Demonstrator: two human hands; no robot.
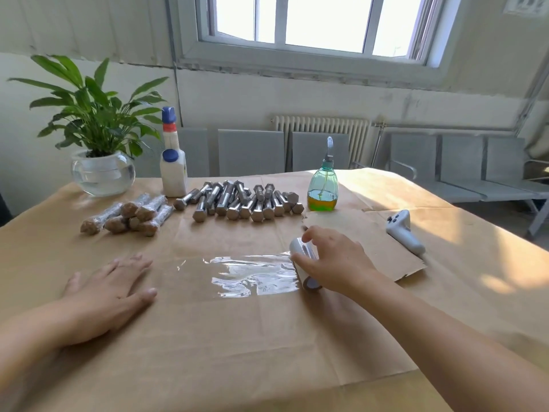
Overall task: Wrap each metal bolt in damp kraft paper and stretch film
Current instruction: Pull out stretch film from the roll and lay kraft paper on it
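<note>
While the left hand lies flat, fingers spread, the right hand grips the stretch film roll; no label legible.

A plain office or waiting room pressed into service as a packing station: behind the paper-covered table stand a row of grey metal waiting-room seats and a white radiator, below a wide window (walls scuffed and bare); a potted plant sits at the table's far left corner
</note>
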